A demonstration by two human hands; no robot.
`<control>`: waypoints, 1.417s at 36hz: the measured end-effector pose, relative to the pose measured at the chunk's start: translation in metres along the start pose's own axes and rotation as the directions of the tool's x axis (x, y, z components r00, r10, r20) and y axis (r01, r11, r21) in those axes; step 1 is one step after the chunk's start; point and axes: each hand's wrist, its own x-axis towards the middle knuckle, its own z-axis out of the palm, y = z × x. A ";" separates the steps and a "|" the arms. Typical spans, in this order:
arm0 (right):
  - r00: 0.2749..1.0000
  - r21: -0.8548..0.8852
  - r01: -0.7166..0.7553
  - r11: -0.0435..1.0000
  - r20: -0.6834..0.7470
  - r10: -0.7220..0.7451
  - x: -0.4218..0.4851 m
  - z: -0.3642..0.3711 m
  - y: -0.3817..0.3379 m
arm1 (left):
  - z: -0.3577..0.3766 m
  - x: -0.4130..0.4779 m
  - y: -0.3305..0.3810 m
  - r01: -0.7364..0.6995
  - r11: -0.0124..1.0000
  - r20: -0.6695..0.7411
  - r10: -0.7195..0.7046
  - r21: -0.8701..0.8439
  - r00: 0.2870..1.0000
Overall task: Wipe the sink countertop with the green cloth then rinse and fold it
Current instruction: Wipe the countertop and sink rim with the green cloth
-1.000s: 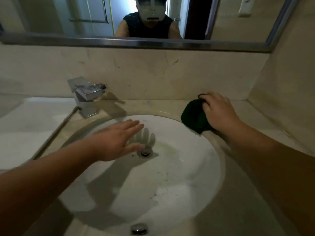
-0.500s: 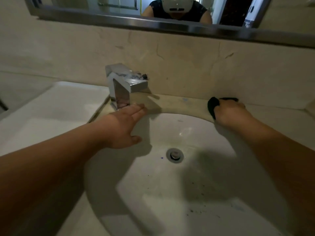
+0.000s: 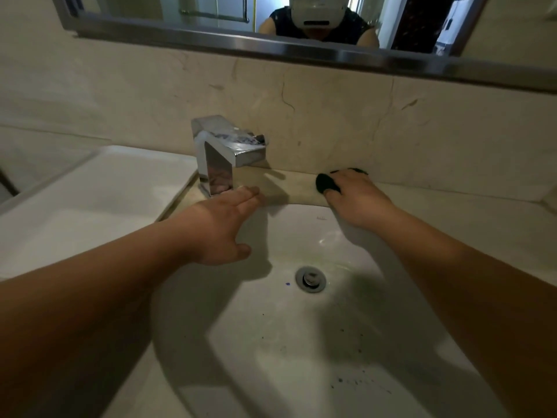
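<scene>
**Cloth at the back edge, faucet to its left**

The right hand (image 3: 358, 200) held the green cloth (image 3: 325, 182) down on the countertop (image 3: 452, 206). It lay on the narrow strip behind the sink (image 3: 301, 342), close against the backsplash (image 3: 331, 116). The fingers were bent over the cloth in a grasp, so only its left end and a dark edge past the fingertips showed.

The left hand (image 3: 223, 230) lay released, fingers straight and together. Its fingertips were at the foot of the faucet (image 3: 223, 158) and its thumb was spread over the basin's rim. It held nothing.

The square chrome faucet stood on the same back strip, left of the cloth, its spout pointing right. A short bare stretch of stone in shadow lay between them.

Left of the faucet a white surface (image 3: 90, 200) with a raised lip ran alongside the countertop. In the basin the drain (image 3: 310, 279) sat between the two forearms, and dark specks (image 3: 355, 381) were scattered lower down on the right. Above the backsplash hung a mirror (image 3: 301, 51) with a metal frame, reflecting the person in a dark sleeveless top.
</scene>
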 end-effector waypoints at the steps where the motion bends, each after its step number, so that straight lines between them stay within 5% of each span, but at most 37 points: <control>1: 0.999 0.026 0.041 0.999 0.009 -0.041 -0.002 0.000 -0.005 | -0.001 -0.001 0.001 0.002 1.000 0.003 -0.002 -0.002 1.000; 4: 0.986 0.140 0.146 0.979 0.064 -0.156 -0.014 -0.007 -0.021 | -0.005 -0.003 0.005 0.015 1.000 0.029 -0.014 -0.010 0.999; 8: 0.960 0.414 0.056 0.909 0.227 -0.163 -0.044 -0.032 -0.033 | -0.015 -0.007 0.006 0.010 0.997 0.054 -0.006 -0.072 0.999; 13: 0.976 0.539 0.125 0.833 -0.216 -0.007 -0.039 -0.064 -0.015 | -0.015 -0.028 -0.004 -0.039 0.998 -0.026 0.038 -0.055 0.999; 19: 0.969 0.420 0.161 0.893 -0.240 -0.062 -0.006 -0.047 -0.037 | 0.006 -0.035 -0.019 -0.060 0.995 -0.105 0.069 0.084 0.992; 25: 0.987 -0.015 0.120 0.993 -0.102 -0.121 0.029 0.031 -0.061 | 0.005 -0.034 -0.017 -0.039 0.999 -0.151 0.040 0.011 0.988; 32: 0.935 0.141 0.341 0.929 0.049 -0.351 0.016 0.027 -0.099 | 0.001 -0.036 -0.011 -0.020 1.000 -0.110 0.020 -0.004 0.994; 37: 0.958 0.274 0.169 0.947 0.181 -0.224 -0.009 -0.013 -0.080 | -0.004 -0.042 -0.007 -0.023 0.999 -0.086 0.020 -0.032 0.996; 42: 0.978 0.147 0.188 0.971 -0.121 -0.171 -0.001 -0.025 -0.066 | 0.004 -0.040 -0.012 -0.079 0.996 -0.119 0.082 0.028 0.989; 51: 0.938 -0.026 0.341 0.940 0.074 -0.339 0.015 0.026 -0.089 | 0.004 -0.038 -0.015 -0.109 0.993 -0.107 0.112 0.037 0.988</control>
